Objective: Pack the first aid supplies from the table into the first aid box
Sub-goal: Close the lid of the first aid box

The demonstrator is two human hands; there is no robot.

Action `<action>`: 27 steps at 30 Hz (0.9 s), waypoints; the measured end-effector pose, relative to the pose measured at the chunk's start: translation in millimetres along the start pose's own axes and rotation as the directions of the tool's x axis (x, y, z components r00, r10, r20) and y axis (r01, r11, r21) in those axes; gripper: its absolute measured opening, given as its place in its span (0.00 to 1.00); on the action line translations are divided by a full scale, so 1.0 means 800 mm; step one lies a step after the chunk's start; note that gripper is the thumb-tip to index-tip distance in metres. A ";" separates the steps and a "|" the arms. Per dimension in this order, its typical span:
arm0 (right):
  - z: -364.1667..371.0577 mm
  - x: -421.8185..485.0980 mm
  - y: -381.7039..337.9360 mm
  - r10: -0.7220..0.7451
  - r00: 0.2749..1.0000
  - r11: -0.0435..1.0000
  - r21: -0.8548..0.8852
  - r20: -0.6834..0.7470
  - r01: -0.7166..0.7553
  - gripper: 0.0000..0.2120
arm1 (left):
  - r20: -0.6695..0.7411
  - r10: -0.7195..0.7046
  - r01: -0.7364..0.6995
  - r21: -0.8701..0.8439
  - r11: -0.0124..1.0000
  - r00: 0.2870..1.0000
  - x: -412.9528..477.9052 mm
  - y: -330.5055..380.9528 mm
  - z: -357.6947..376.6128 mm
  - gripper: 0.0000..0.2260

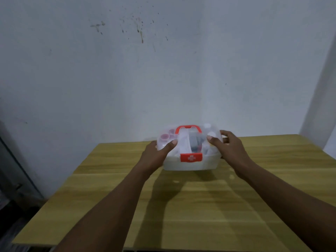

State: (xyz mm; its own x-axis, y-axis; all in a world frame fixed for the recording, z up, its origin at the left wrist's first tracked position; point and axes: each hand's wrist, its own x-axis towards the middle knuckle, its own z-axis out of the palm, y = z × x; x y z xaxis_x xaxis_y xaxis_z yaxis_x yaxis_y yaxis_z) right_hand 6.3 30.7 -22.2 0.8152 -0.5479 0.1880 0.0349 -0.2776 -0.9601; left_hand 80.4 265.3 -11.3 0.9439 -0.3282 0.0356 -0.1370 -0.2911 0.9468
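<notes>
A white translucent first aid box [189, 165] stands at the far middle of the wooden table [181, 206]. Its clear lid is down, with a red handle [188, 128] on top and a red latch with a white cross [191, 157] at the front. Through the lid I see pink-capped containers at the left, a dark item in the middle and white bottles at the right. My left hand [157, 153] grips the box's left end, thumb on the lid. My right hand [230, 146] grips the right end, thumb on the lid.
A stained white wall rises right behind the table. A dark panel or frame [16, 160] stands at the left, beside the table's left edge. The table's near edge lies at the bottom of the view.
</notes>
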 end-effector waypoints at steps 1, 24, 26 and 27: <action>-0.012 0.010 -0.008 -0.034 0.999 0.999 -0.001 -0.033 0.034 0.27 | -0.002 0.036 -0.036 -0.011 0.999 0.999 0.007 0.011 0.010 0.29; -0.052 0.172 0.071 0.114 0.993 0.984 -0.139 -0.009 -0.114 0.33 | 0.071 -0.039 0.032 0.110 0.993 0.997 0.177 -0.004 0.120 0.52; -0.058 0.173 0.061 0.185 0.981 0.969 -0.178 0.051 -0.173 0.35 | 0.096 -0.084 0.068 0.163 0.984 0.992 0.175 0.002 0.119 0.53; -0.060 0.168 0.047 0.184 0.981 0.957 -0.237 0.063 -0.164 0.37 | 0.065 -0.090 0.076 0.194 0.978 0.994 0.168 0.015 0.118 0.52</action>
